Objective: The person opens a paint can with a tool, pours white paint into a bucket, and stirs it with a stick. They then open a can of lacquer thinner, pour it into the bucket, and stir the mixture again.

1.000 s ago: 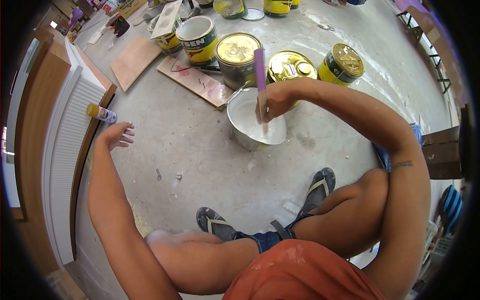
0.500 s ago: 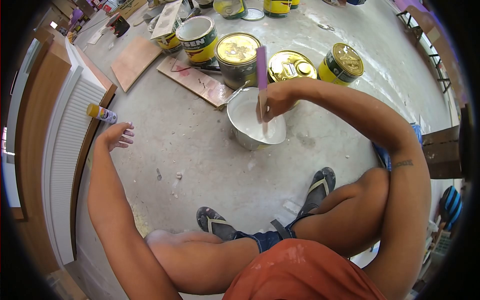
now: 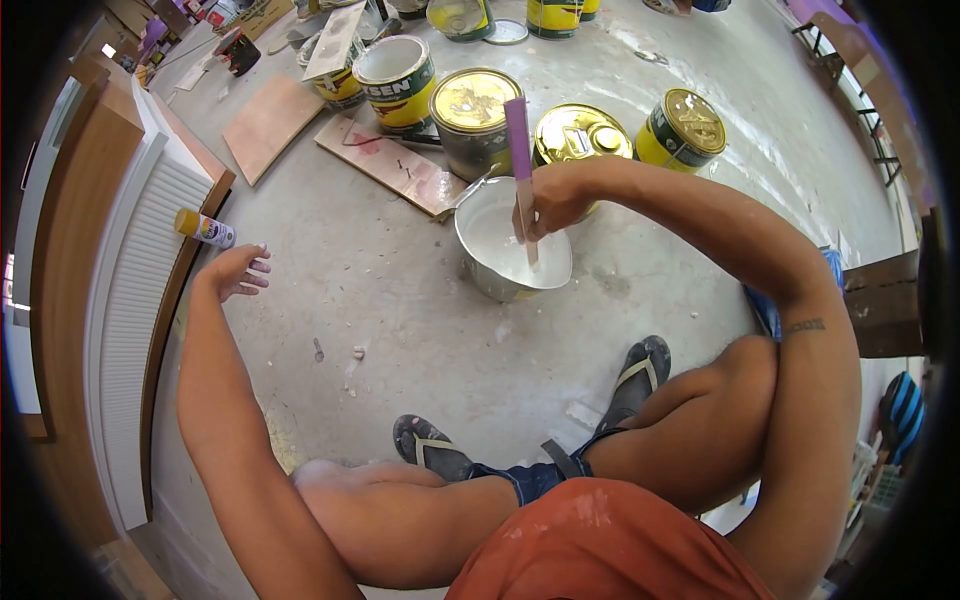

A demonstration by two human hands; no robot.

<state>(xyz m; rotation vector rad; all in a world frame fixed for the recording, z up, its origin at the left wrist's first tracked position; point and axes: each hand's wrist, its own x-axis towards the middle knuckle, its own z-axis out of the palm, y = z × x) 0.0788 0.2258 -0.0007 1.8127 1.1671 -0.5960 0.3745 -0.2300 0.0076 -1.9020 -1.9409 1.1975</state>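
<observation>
Over an open paint bucket [image 3: 482, 262] on the floor, my right hand [image 3: 556, 200] grips a flat stirring stick [image 3: 518, 140], purple on its upper part. The stick's lower end dips into white paint [image 3: 505, 250], so its tip is hidden. My left hand [image 3: 240, 270] hangs in the air at the left with fingers apart and whitish smears on them, holding nothing. Close beside it, a spray can [image 3: 205, 228] with a yellow cap lies on a ribbed white panel [image 3: 140, 270].
Behind the bucket stand a lidded paint can [image 3: 476, 105], a gold-topped can [image 3: 585, 135] and another can [image 3: 683, 128]. A stained board [image 3: 390, 165] lies left of them, near an open can [image 3: 395, 80] and a wooden square [image 3: 270, 125]. My sandalled feet [image 3: 432, 445] flank the floor before me.
The stirring stick has shifted slightly within the paint, its top moving a little left and its lower end a little right. My left hand stays almost still.
</observation>
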